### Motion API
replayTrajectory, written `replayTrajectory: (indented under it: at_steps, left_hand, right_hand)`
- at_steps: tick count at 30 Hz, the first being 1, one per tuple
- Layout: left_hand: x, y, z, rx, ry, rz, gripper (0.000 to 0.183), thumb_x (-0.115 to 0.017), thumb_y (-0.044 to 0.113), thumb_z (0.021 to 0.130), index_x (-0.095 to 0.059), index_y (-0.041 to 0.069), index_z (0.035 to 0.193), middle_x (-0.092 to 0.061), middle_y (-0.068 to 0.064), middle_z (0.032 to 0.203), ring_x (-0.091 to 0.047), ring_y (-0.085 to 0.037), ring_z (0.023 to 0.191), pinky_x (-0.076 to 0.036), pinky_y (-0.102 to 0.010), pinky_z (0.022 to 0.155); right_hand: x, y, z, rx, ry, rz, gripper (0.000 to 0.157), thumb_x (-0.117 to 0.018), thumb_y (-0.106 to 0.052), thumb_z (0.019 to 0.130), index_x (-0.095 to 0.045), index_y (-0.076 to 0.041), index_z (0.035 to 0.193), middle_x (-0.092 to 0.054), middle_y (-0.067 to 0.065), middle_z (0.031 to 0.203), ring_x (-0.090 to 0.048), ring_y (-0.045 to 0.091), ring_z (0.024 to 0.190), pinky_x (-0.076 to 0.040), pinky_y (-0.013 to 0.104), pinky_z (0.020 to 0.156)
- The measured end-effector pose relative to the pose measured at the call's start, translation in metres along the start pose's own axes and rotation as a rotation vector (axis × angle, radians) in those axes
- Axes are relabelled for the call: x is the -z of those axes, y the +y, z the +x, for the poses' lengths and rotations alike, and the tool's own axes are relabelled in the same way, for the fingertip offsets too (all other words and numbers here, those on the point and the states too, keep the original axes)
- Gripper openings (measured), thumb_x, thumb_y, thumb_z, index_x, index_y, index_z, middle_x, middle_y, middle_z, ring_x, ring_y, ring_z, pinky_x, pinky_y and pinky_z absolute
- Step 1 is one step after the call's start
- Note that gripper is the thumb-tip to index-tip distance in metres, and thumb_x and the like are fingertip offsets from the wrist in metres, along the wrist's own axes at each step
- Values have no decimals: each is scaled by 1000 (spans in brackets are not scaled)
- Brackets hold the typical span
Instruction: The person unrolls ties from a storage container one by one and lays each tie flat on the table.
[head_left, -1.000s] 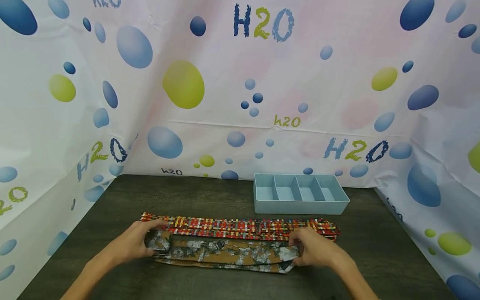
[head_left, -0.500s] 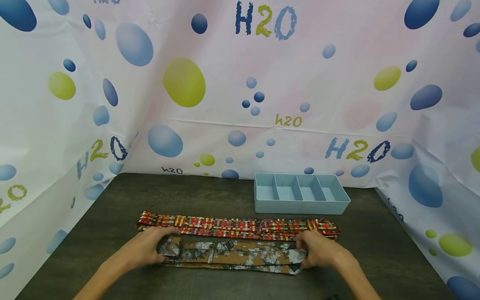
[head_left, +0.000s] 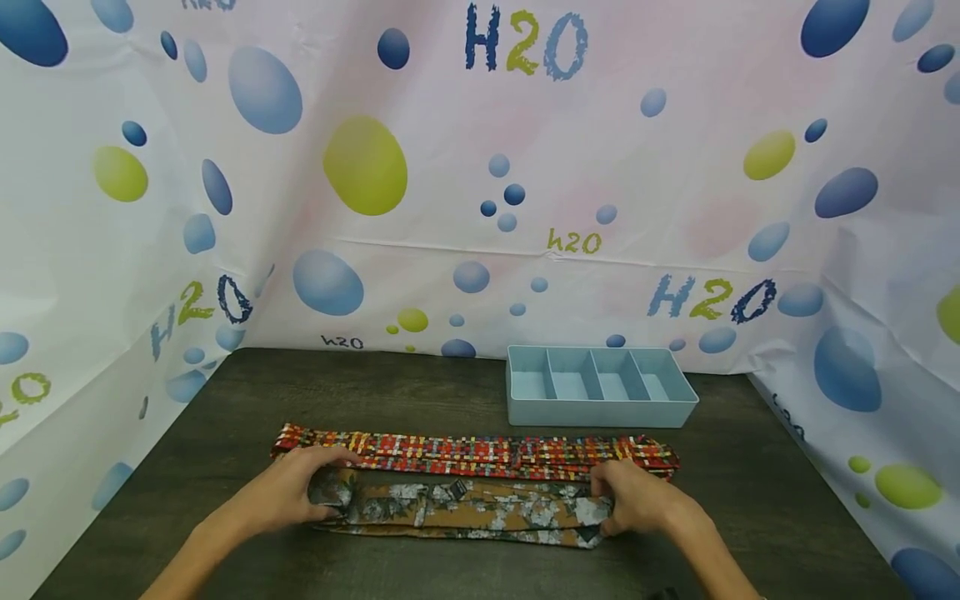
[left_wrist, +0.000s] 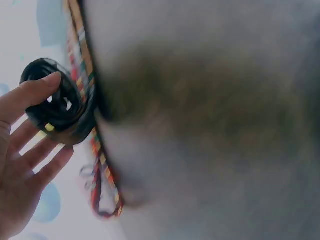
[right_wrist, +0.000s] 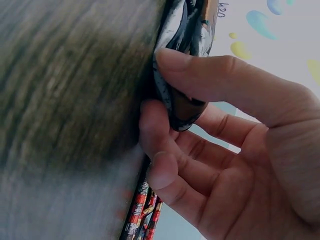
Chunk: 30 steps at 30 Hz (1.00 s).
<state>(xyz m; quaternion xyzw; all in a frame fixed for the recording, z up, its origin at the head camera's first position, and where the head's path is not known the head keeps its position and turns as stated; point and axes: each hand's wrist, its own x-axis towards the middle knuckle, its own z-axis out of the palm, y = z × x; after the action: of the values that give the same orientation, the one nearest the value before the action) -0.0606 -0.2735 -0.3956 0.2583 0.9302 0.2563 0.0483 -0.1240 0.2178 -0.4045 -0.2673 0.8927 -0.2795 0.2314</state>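
A brown floral necktie (head_left: 487, 510) lies folded lengthwise on the dark table, its left end wound into a roll (head_left: 330, 490). My left hand (head_left: 288, 492) holds that roll; in the left wrist view the thumb presses on the dark coil (left_wrist: 60, 102) from one side, with fingers behind it. At the other end my right hand (head_left: 637, 497) pinches the folded tip, and the right wrist view shows the thumb (right_wrist: 175, 62) over the cloth layers (right_wrist: 186, 107). Just behind lies a red multicoloured checked necktie (head_left: 465, 450), also folded long. A small dark label shows on the brown tie.
A light blue box (head_left: 600, 412) with several compartments stands behind the ties, right of centre. A white sheet (head_left: 450, 217) with bubbles and lettering hangs behind and around the dark table (head_left: 360, 383). A small dark object (head_left: 663, 593) shows at the front edge.
My left hand has shifted right with the roll, then slightly back left. The brown tie and my right hand have slid a little right, while the red tie stays in place.
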Motion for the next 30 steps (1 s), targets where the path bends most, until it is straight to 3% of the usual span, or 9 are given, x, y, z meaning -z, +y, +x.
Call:
replayTrajectory:
  at_steps: [5,10,16,20,30]
  left_hand:
    - [19,-10,-14,6,39,-1,65,-94,8,73,-64,1,131,-70,-10,121,-66,-33,105,-58,-49,83]
    - [28,-19,-25,115,33,116,68,-97,10,67,-67,5,127,-70,-7,115,-64,-34,101,-58,-53,79]
    - [28,-30,-31,240,-16,225,66,-100,16,62,-72,9,122,-67,-1,103,-63,-26,90,-57,-49,74]
    - [25,-36,-32,265,-46,272,62,-101,20,61,-74,12,117,-64,3,97,-60,-21,84,-56,-46,72]
    - [22,-40,-32,306,-94,295,62,-100,21,63,-73,12,117,-67,-4,101,-65,-31,89,-57,-53,76]
  right_hand:
    - [1,0,1,-15,-9,-3,37,-90,1,73,-56,-11,85,-46,2,76,-35,15,66,-26,33,59]
    - [3,-1,0,-44,-11,-1,37,-90,0,74,-56,-10,86,-48,4,77,-38,16,66,-28,34,59]
    - [3,0,0,-50,-11,-4,37,-90,0,74,-57,-10,87,-51,4,80,-42,18,69,-32,35,60]
    - [2,4,0,-42,-7,11,38,-91,-1,73,-57,-10,88,-52,4,82,-44,19,70,-35,37,60]
    - [-8,43,17,5,-34,-43,37,-93,-18,76,-59,-17,91,-53,-3,83,-44,11,68,-37,31,58]
